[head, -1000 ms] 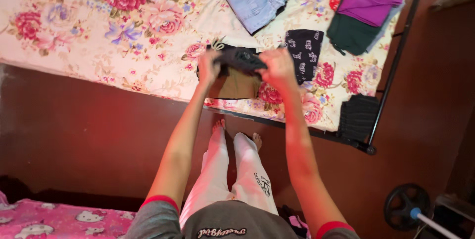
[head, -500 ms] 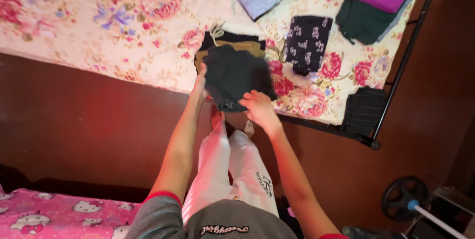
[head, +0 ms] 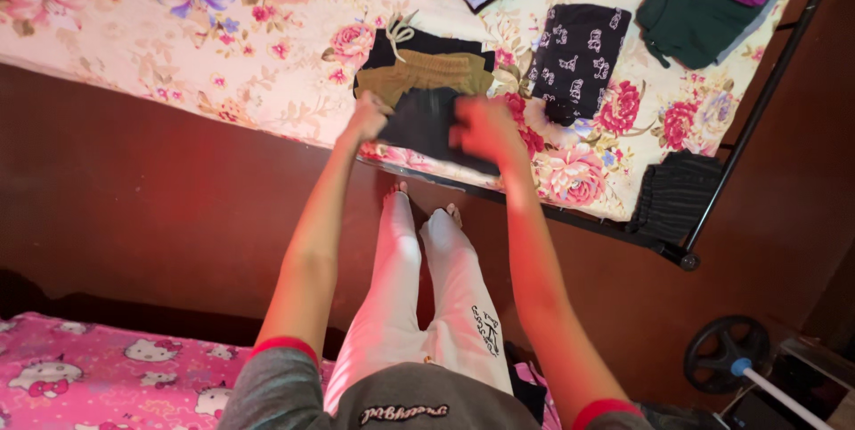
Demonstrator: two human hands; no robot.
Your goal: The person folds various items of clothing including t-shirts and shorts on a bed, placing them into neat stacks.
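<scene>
Two bare hands are clutching a folded dark charcoal cloth garment (head: 426, 120) at the near edge of the floral-sheeted bed (head: 223, 56): the left hand (head: 368, 116) is pinching its left end, and the right hand (head: 485, 127) is closing its grip over the right end. Just beyond is lying a folded olive-brown knit garment (head: 427, 74), then a black patterned folded cloth (head: 579, 52).

A grey T-shirt (head: 294, 390) with red-trimmed short sleeves is worn, with pale pink trousers (head: 427, 305); feet are left bare.
</scene>
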